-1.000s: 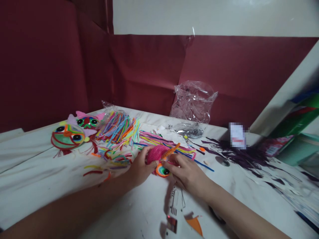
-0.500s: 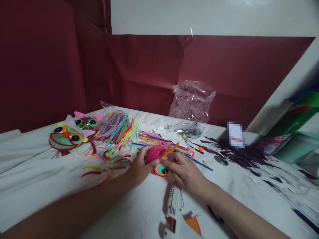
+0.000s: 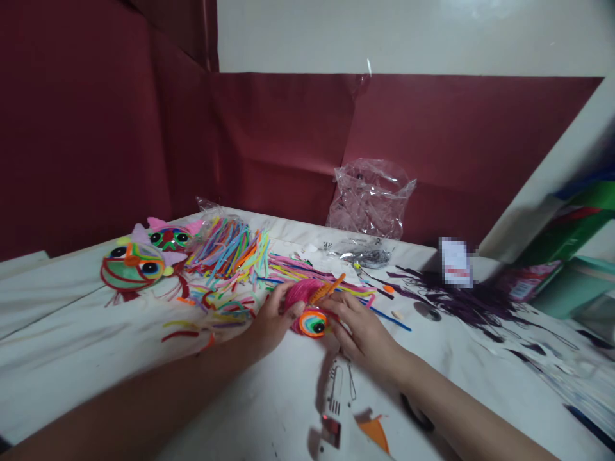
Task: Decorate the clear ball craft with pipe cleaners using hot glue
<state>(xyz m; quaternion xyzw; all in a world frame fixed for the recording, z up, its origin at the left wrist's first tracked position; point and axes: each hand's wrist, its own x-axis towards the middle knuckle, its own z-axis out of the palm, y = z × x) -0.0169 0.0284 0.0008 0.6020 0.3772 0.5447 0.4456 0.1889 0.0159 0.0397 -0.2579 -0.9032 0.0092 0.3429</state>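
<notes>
My left hand is closed round the left side of a bright pink, yarn-like round craft piece. On its near side sits an eye of orange, yellow and blue rings with a shiny black pupil. An orange fuzzy pipe cleaner stands out from the top, slanting to the right. My right hand grips the craft piece's right edge, with its fingertips partly hidden behind the eye. Just below the hands lies a white glue gun with a small red light.
Two finished-looking animal faces lie at left, beside a plastic bag of colourful pipe cleaners. Loose pipe cleaner pieces are scattered nearby. Dark purple strips spread at right. A clear plastic bag stands at the back; an orange scrap lies near the front.
The pink craft piece has turned slightly, so more of its eye shows. My right fingers have shifted from the front of the piece to its right edge.
</notes>
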